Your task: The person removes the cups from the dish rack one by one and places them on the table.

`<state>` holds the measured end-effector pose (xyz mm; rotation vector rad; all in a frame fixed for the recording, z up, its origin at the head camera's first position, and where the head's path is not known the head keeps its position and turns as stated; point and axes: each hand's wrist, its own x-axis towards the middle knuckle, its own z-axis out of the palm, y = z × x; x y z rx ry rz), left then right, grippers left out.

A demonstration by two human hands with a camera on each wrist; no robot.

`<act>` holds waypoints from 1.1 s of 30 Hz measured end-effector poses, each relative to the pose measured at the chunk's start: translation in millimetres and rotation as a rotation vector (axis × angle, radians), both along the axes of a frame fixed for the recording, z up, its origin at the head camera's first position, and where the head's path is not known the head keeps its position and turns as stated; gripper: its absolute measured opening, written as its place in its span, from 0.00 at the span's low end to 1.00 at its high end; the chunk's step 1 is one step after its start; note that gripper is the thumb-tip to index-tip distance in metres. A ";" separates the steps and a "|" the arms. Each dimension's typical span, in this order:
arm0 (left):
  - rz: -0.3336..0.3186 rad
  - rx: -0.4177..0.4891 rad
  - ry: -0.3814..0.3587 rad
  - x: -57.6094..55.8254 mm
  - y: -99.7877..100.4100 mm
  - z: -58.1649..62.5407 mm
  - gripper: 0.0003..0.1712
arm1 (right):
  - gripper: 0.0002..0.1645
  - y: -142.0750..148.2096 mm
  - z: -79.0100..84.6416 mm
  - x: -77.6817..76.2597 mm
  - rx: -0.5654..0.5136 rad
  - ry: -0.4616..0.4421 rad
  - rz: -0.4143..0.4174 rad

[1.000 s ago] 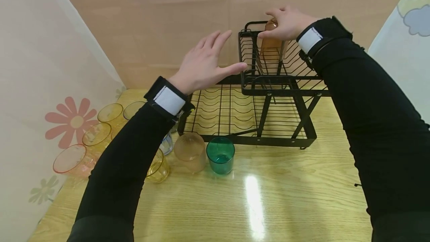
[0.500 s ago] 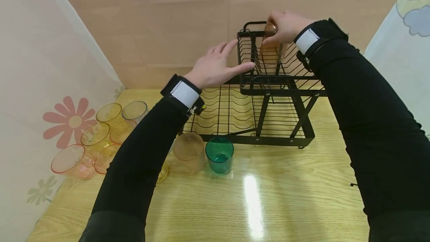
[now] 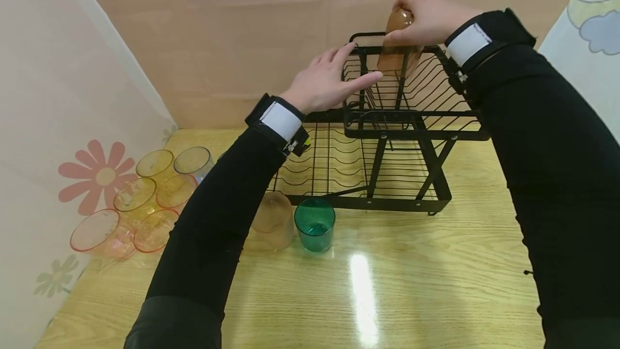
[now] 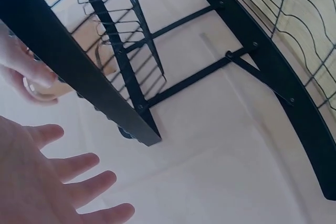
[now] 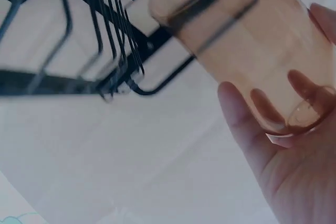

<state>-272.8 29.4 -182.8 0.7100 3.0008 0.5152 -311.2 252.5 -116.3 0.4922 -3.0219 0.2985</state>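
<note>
An amber glass [image 3: 398, 58], base up and slightly tilted, is gripped near its base by my right hand [image 3: 431, 18] over the upper tier of the black dish rack [image 3: 416, 133]. In the right wrist view, the fingers show through the clear amber wall of the glass [image 5: 252, 40], and its mouth overlaps the rack's wires. My left hand [image 3: 323, 81] reaches to the left end of the upper tier with its fingers straight and spread. Nothing lies in that palm in the left wrist view, where the left hand [image 4: 58, 177] is beside the rack's frame.
A green glass [image 3: 315, 225] and a pale peach glass [image 3: 273, 222] stand upright before the rack's lower tier [image 3: 334, 160]. Several yellow, pink and blue-rimmed glasses, among them a pink-rimmed glass [image 3: 104, 233], crowd the table's left side. A cloth backdrop [image 3: 242, 31] hangs behind.
My right hand has closed round the amber glass and raised it from deeper in the upper tier. My left hand has moved right and slightly up, to the tier's left end.
</note>
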 end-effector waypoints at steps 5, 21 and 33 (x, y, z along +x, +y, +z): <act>-0.018 0.045 0.004 7.6 -3.6 3.2 0.52 | 0.42 9.4 14.9 19.0 -0.061 0.073 -0.035; -0.123 0.321 0.082 49.7 -40.8 -3.7 0.44 | 0.33 33.8 8.3 92.2 -0.656 0.193 0.002; -0.157 0.390 0.076 82.7 -72.8 -30.2 0.43 | 0.28 11.4 -31.8 121.6 -1.089 0.183 0.416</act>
